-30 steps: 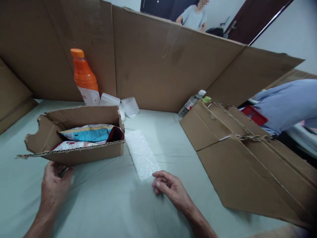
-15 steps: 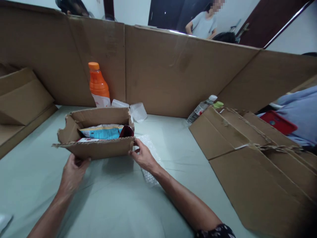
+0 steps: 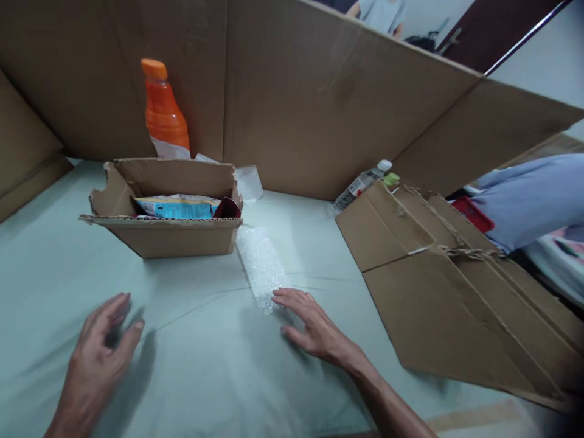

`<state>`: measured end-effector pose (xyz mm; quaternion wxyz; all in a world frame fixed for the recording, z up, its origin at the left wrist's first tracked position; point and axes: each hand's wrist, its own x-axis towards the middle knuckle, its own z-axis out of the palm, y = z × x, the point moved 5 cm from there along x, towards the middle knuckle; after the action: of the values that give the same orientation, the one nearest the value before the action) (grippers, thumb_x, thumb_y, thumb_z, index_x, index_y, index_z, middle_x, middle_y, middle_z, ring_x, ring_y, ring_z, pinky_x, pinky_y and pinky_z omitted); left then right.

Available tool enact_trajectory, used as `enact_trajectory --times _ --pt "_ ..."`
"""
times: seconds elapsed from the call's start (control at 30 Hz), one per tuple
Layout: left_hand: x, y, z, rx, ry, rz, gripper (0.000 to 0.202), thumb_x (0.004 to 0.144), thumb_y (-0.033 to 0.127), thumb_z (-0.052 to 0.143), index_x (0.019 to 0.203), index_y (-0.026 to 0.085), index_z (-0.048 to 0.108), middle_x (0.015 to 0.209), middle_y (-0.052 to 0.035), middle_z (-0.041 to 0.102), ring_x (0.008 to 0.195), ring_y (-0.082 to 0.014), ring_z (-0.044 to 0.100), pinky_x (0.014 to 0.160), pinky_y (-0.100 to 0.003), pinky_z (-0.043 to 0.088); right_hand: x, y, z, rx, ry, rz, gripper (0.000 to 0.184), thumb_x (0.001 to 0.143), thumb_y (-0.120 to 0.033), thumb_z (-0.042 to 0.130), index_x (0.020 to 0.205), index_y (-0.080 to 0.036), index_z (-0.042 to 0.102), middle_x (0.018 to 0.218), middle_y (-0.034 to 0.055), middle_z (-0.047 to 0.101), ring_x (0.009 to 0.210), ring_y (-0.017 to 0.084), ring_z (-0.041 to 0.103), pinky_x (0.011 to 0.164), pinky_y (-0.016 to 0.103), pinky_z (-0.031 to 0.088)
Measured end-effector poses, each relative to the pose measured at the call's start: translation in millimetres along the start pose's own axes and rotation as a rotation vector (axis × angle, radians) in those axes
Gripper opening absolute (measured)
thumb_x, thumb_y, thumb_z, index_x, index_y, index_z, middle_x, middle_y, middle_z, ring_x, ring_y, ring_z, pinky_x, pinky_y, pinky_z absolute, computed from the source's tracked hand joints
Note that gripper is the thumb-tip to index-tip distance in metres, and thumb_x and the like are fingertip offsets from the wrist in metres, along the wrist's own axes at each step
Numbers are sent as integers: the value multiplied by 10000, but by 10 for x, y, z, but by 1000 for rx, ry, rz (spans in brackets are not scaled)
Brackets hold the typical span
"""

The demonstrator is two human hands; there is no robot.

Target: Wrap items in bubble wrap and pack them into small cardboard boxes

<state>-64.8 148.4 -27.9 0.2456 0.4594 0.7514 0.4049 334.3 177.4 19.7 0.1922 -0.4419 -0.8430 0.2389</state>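
A small torn cardboard box (image 3: 182,238) stands on the pale green table (image 3: 205,365), holding a blue snack packet (image 3: 176,207) and a dark red one. A strip of bubble wrap (image 3: 261,267) lies just right of the box. My right hand (image 3: 310,325) lies flat and open, its fingertips at the near end of the bubble wrap. My left hand (image 3: 98,353) hovers open over the table in front of the box, holding nothing.
An orange bottle (image 3: 163,112) and clear plastic cups (image 3: 250,182) stand behind the box against a tall cardboard wall (image 3: 319,103). A flattened cardboard box (image 3: 447,286) lies at right, with a clear bottle (image 3: 360,182) beside it. A person's blue sleeve (image 3: 529,198) is at far right.
Both hands have let go of the small box and drawn back toward me. The box now stands farther away; my right hand has come down at the bubble wrap's near end.
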Motion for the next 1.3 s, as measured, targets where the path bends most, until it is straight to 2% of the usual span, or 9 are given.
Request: enact_trajectory --times 0.1,0.17,0.3,0.43,0.7,0.87,0.97,1.17,1.3 --pt "-314 168 -4 88 -76 140 489 846 547 613 1242 269 682 1359 -87 661 1142 -321 675 495 -264 521 -20 -6 183 -232 98 -44 368 937 -114 578 1292 -182 642 1370 143 661 1285 298 593 1036 498 496" --pt "-460 376 98 84 -132 277 382 889 479 596 1187 269 708 1305 -82 694 1149 -290 684 456 -223 507 82 -23 260 -296 193 -89 222 973 -103 545 1135 -162 686 1232 137 721 1167 280 644 959 455 514" --pt "-693 750 348 75 -196 588 282 949 335 554 1160 251 721 1252 -86 730 1120 -244 714 701 -290 641 212 -103 283 -309 226 -176 166 984 -91 531 1001 -163 680 1104 106 747 1026 246 663 886 408 494" --pt "-871 831 525 95 -283 735 291 956 249 538 1195 240 702 1247 -96 737 1109 -227 727 904 -358 637 143 -141 252 -336 94 -184 276 963 -118 558 1228 -142 631 1239 135 706 1107 267 630 909 419 475" --pt "-999 844 752 95 -328 790 349 939 182 529 1264 232 643 1314 -115 694 1171 -245 693 933 -396 626 223 -192 304 -398 155 -172 172 948 -54 527 950 -161 662 995 102 732 885 223 614 817 367 426" --pt "-1070 978 764 65 -303 820 537 914 159 547 1446 221 499 1392 -127 638 1275 -263 611 1025 -449 559 162 -614 296 -157 -95 -201 140 899 -82 579 954 -176 666 892 37 733 847 194 644 864 352 425" --pt "-1096 991 777 0 -350 761 474 923 147 538 1391 223 542 1094 -62 735 1021 -208 681 891 -366 578 118 -766 296 -51 -207 -184 117 914 -125 604 957 -195 686 889 14 744 839 185 664 874 341 449" --pt "-911 909 908 79 -405 507 406 914 246 523 1301 198 632 857 -27 725 781 -204 664 771 -362 545 -67 -750 87 -142 336 -62 247 998 -203 556 1233 -206 630 1105 103 743 1014 250 672 902 412 467" --pt "-774 918 1027 167 -421 475 440 904 249 506 1329 189 603 808 -12 723 725 -204 650 767 -366 523 -225 -795 242 -203 291 -116 287 976 -166 560 1248 -232 619 1105 97 733 1024 259 659 902 438 464"
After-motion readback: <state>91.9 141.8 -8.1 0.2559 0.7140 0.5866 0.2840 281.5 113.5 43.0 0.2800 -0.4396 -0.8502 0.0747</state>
